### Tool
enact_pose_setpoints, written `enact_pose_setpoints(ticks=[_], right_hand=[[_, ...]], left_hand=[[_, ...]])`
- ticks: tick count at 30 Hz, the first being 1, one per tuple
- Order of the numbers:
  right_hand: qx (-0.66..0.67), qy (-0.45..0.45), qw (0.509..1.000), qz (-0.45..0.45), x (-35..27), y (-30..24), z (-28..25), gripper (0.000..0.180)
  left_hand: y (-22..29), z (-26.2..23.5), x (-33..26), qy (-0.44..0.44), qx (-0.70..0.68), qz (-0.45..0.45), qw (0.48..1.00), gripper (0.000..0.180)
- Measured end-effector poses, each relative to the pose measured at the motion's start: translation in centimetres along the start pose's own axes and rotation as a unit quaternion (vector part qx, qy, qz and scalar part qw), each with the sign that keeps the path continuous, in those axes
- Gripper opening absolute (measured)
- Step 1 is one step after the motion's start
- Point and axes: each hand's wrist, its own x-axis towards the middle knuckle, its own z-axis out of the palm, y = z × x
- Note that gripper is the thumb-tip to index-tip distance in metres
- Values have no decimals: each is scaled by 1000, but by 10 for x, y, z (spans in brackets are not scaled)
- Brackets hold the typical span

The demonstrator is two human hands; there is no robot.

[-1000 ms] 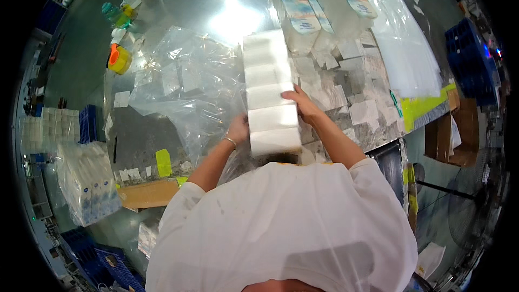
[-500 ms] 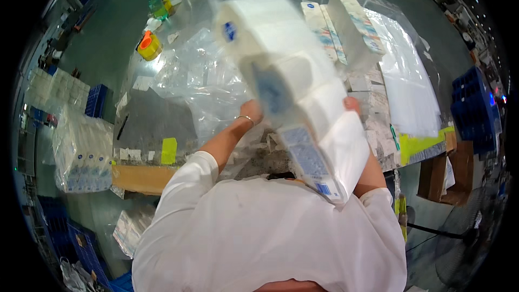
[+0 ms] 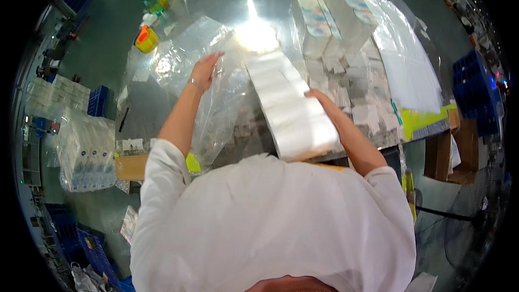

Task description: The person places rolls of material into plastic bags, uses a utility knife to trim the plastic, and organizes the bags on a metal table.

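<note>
A long row of white tissue packs (image 3: 286, 97) lies on the table before me, its near end close to my body. My right hand (image 3: 324, 105) grips its right side, thumb on top and the other fingers partly hidden. My left hand (image 3: 204, 71) is out to the left of the row, fingers together at the edge of a clear plastic bag (image 3: 216, 113). Loose film from the bag spreads beneath and beside that hand, up against the left side of the packs. Glare hides the row's far end.
More tissue packs (image 3: 346, 11) stand at the table's far right, beside a stack of clear bags (image 3: 405, 59). A yellow tape roll with an orange core (image 3: 146, 39) and bottles (image 3: 151, 1) sit at the far left. Bagged packs (image 3: 86, 151) are left of the table; a fan (image 3: 470, 227) stands right.
The row of tissue packs has come down from a tilted, raised position onto the table. My left hand has moved left and away from me, drawing the plastic bag's film along.
</note>
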Motion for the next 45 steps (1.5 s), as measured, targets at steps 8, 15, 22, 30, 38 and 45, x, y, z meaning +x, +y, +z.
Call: enact_pose_setpoints(ticks=[8,15,22,30,38,45], right_hand=[[-109,-7,989,-95,1,-26,33,64],[-12,11,1000,-25,35,-40,49,38],[-195,45,958,-207,119,-20,36,48],[-547,96,792,-255,162,0,71,54],[-846,-30,369,-383,199,-32,107,92],[-854,-79,411,-308,218,-58,113,86]], left_hand=[[49,63,12,-50,369,197,907,28],[75,140,-38,-252,346,155,890,28],[87,162,-118,-343,178,84,918,23],[29,189,-127,-325,229,170,902,29],[77,163,-143,-281,237,161,916,36],[5,37,-105,256,285,268,884,58]])
